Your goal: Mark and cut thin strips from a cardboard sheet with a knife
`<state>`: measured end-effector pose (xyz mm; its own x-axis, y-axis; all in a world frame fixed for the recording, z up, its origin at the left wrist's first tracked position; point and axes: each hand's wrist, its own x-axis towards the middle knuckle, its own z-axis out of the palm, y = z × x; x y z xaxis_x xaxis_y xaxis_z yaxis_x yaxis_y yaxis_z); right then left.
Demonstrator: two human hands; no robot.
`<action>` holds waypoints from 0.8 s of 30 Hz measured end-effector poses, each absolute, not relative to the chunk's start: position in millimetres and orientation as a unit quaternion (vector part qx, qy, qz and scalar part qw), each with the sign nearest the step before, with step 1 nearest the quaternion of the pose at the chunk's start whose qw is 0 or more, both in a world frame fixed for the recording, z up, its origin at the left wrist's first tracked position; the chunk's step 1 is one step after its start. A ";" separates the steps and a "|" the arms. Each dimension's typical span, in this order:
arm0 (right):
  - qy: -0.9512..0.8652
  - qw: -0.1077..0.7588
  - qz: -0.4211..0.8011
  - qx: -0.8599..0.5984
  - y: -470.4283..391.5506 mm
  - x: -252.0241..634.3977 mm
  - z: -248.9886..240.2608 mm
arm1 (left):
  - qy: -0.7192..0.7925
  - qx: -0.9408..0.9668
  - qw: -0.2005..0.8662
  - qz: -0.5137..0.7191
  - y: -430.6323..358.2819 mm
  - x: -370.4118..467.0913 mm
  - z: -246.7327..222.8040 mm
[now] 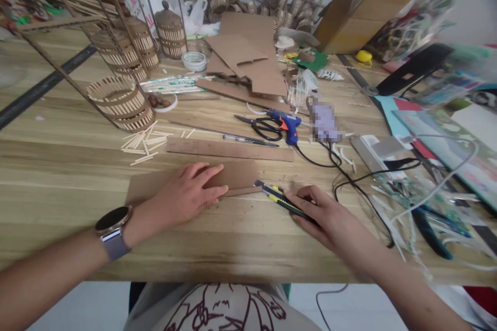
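Left hand (192, 194) palm-down on cardboard (241, 173)

the round, dark-faced watch (113, 219) has a mauve strap (115, 244); the pale shirt (155, 313) bears maroon linework (222, 314).

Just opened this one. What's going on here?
A person's left hand lies spread over a piece of cardboard on the table. The right hand grips a utility knife, its tip at the cardboard's right end. Beyond lie a long cardboard strip, a pen, scissors and a blue glue gun, none of them in hand.
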<state>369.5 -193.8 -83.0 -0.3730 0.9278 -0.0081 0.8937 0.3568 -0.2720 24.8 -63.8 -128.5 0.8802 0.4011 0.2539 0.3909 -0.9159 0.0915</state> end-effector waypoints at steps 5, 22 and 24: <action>-0.818 0.076 0.112 -0.559 -198.3 369.6 -85.8 | 0.204 0.969 0.023 0.137 -63.2 24.6 -128.8; -0.793 0.152 0.148 -0.572 -224.9 373.8 -86.6 | 0.230 0.959 0.054 0.154 -65.0 26.6 -128.9; -0.771 0.161 0.143 -0.600 -224.7 375.8 -88.1 | 0.231 0.957 0.056 0.166 -64.9 26.5 -129.4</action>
<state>375.8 -224.7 -88.1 -0.2291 0.9704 0.0758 0.8784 0.2397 -0.4134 26.5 -64.9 -129.4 0.8386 0.4602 0.2916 0.4234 -0.8873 0.1828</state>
